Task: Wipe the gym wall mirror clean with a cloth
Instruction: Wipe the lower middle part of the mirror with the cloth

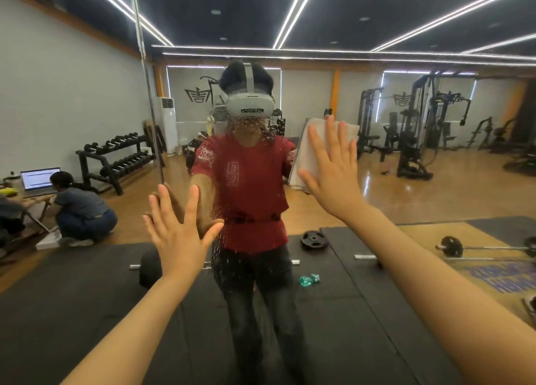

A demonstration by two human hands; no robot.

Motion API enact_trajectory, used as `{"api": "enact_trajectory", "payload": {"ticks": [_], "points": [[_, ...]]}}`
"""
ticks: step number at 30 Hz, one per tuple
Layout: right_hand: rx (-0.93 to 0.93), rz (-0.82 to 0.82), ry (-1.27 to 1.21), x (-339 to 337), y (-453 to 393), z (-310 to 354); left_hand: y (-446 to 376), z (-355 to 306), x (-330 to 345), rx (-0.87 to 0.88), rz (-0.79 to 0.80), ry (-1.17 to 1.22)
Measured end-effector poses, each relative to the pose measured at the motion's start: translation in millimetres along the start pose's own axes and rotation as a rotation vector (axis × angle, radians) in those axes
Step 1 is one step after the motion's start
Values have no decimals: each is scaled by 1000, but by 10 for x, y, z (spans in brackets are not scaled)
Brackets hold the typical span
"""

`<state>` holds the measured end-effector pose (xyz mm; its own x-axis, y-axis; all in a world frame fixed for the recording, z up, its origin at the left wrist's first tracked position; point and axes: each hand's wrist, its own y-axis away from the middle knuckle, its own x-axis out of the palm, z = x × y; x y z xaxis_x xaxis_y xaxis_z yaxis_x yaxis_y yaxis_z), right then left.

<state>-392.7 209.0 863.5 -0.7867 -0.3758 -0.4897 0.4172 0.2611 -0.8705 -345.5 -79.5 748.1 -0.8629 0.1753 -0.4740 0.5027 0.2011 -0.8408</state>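
The wall mirror [377, 187] fills the view and reflects the gym. A patch of spray droplets [246, 141] runs down its middle, over my own reflection. My right hand [333, 170] lies flat with fingers spread and presses a pale grey cloth [303, 150] against the glass, right of the droplets. The cloth shows above and to the left of the hand. My left hand [177, 231] is flat against the mirror with fingers spread, left of the wet patch, and holds nothing.
A vertical mirror seam [150, 109] runs left of my left hand. Reflected behind me are black floor mats [362, 312], a barbell [487, 248], a weight plate [313, 239], a green spray bottle [309, 279], a dumbbell rack [116, 158] and a crouching person [81, 207].
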Motion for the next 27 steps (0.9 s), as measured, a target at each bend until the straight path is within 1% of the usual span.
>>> {"api": "enact_trajectory", "payload": {"ticks": [2, 5, 7, 9, 12, 14, 15, 17, 19, 20, 24, 25, 27], "points": [[-23, 21, -13, 77, 94, 72, 3, 11, 3, 3, -2, -12], [-131, 50, 62, 201, 272, 142, 0, 28, 21, 9, -9, -17], [-133, 30, 68, 208, 327, 96, 5, 35, 25, 11, -13, -11], [-16, -13, 15, 175, 356, -4, 0, 42, 27, 12, -19, -6], [291, -104, -21, 84, 380, -266, -8, 36, 28, 15, -21, -8], [458, -129, -36, 19, 354, -401, -6, 24, 30, 7, -9, 3], [501, -140, -50, 1, 309, -429, -9, 18, 25, 4, -5, 10], [519, -176, -60, -8, 187, -412, -6, 2, 23, 2, -5, 14], [442, -178, -18, 8, 64, -301, -1, -3, 21, 8, -10, 7], [354, -156, 17, 31, 20, -216, -1, -3, 21, 11, -12, 3], [-166, -29, 125, 222, 25, 243, -5, 19, 26, 15, -24, -11], [-265, -11, 163, 262, 53, 291, -2, 20, 27, 17, -23, -16], [-380, -7, 237, 240, 20, 240, 5, 26, 34, 20, -22, -23]]}}
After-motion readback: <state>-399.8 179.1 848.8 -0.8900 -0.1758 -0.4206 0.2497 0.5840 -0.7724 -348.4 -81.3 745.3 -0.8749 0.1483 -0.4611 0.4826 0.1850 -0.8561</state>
